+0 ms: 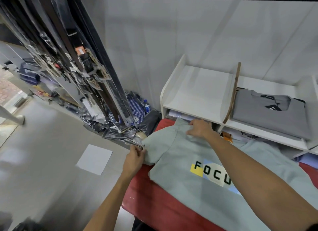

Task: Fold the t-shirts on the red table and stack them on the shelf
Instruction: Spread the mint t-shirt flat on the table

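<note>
Fingers of my left hand (135, 154) pinch the sleeve hem of the pale green t-shirt (185, 163) spread on the red table (154, 196). My right hand (199, 128) grips its shoulder near the white shelf (197, 87).

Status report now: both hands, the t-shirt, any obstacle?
Left hand pinches sleeve edge. Right hand grips shoulder of pale green t-shirt, spread flat on red table. Grey folded shirt on shelf. No obstacle seen.

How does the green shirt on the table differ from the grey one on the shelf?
The green t-shirt lies spread on the red table, both hands on it; the grey t-shirt sits folded in the shelf. The green one shows a printed word, the grey one a black tag. Both are plain-coloured.
</note>
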